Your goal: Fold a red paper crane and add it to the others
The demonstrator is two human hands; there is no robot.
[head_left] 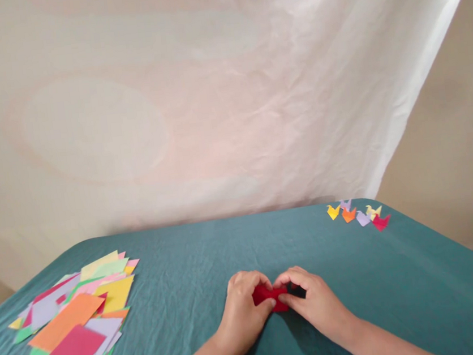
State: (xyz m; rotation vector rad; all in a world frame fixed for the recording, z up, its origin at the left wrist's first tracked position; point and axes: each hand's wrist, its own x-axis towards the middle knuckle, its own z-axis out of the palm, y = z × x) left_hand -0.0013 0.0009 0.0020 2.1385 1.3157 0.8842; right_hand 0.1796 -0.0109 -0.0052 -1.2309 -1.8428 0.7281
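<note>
Between my two hands is a small piece of folded red paper (280, 306), held low over the green cloth near the middle of the table. My left hand (244, 302) pinches its left side, thumb in front and fingers behind. On the other side my right hand (314, 297) grips the paper with thumb and curled fingers. The fingertips of both hands come close together at the paper's upper edge. Fingers cover much of the paper, so its exact folded shape is hidden.
A spread pile of coloured paper sheets (67, 322) lies on the left. Several small folded paper birds, among them an orange bird (349, 215) and a red bird (381, 222), stand at the far right. A pale hanging sheet (210, 100) rises behind the green-covered table (195, 262).
</note>
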